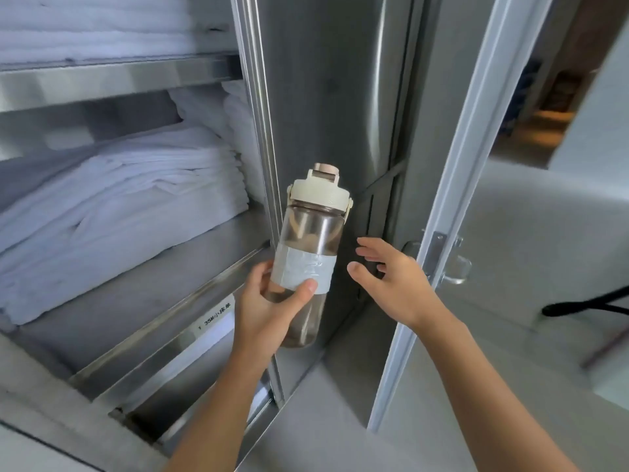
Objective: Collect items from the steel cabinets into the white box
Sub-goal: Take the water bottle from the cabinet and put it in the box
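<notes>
Holding a smoke-tinted bottle (308,253) upright with a slight lean to 1 o'clock, the left hand (269,310) has thumb and fingers closed round its lower half, the thumb pressed on a pale grey tape band (301,270). The bottle sits at frame centre, in front of the steel cabinet's (323,97) vertical panel and clear of the shelf (136,284). Its cream lid (318,189) looks closed, though the latch cannot be confirmed.

The right hand (391,279) is at 3 o'clock of the bottle, near but apart from it, fingers spread and holding nothing. Just beyond it, at 3 o'clock again, stands the open door (459,165) with its latch hardware (442,260).

Folded white linen (119,206) fills the shelf at 9 o'clock. The white box is not in view.

Assessment: retrieval appears complete; transfer to the box is outstanding. Recommendations:
- Keep the grip on the tape band, which likely gives better friction than bare plastic.
- Bring the free hand under the base or round the upper body if the bottle holds liquid; contents cannot be determined.
- Carry it lid uppermost, clearing the door edge when turning away.
- Locate the box before lowering, and set the bottle down rather than dropping it.
</notes>
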Demonstrator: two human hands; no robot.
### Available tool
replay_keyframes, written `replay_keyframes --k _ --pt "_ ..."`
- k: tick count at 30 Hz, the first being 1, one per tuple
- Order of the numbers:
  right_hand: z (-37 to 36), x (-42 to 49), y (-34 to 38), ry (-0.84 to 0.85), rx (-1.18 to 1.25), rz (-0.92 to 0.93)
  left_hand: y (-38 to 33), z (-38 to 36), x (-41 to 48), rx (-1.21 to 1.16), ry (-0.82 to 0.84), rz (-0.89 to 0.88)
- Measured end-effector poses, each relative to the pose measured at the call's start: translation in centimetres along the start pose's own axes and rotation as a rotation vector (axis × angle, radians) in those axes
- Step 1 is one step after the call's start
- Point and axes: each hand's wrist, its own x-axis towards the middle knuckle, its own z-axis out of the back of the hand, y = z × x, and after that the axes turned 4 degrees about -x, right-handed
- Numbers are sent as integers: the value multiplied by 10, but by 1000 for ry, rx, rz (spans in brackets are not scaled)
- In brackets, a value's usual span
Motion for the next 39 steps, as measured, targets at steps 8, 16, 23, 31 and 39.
replay_keyframes --k 8,16,23,31,39 --pt "13 -106 -27 -264 -102 -364 17 -28 -19 -59 330 46" --pt "68 -282 -52 -410 -331 -747 17 -107 -125 -57 711 67" --pt "117 -420 -69 -483 -375 -900 -6 -178 -256 -94 931 43" --pt "166 -583 -91 -624 -356 -1051 -19 -253 -403 -104 1141 37" --pt "163 -698 -117 -768 -257 -1291 10 -320 -509 17 1486 4"
